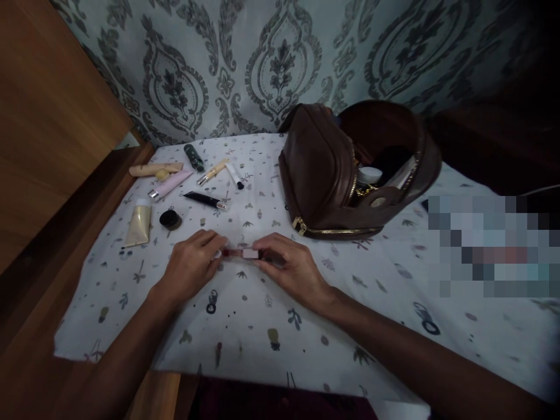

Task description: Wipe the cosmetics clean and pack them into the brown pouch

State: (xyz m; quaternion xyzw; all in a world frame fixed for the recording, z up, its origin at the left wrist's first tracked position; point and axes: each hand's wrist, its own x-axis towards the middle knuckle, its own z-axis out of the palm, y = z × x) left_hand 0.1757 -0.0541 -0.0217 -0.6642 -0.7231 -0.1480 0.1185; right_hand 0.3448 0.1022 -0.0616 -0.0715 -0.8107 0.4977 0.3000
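Note:
A slim lip gloss tube, with a pinkish-white part and a clear reddish part, lies level between my two hands. The fingers of my left hand are closed on its left, reddish end. My right hand pinches the other end, where a dark bit shows beside the pale part. Both hands are low over the printed cloth. Closest to my left hand is a small round black-lidded jar. A brown leather bag stands open beyond my right hand, with a white-lidded item inside.
Several cosmetics lie at the back left: a cream tube, a black tube, a pink tube, a green bottle and a yellow tube. A wooden cabinet borders the left side. A patterned curtain hangs behind.

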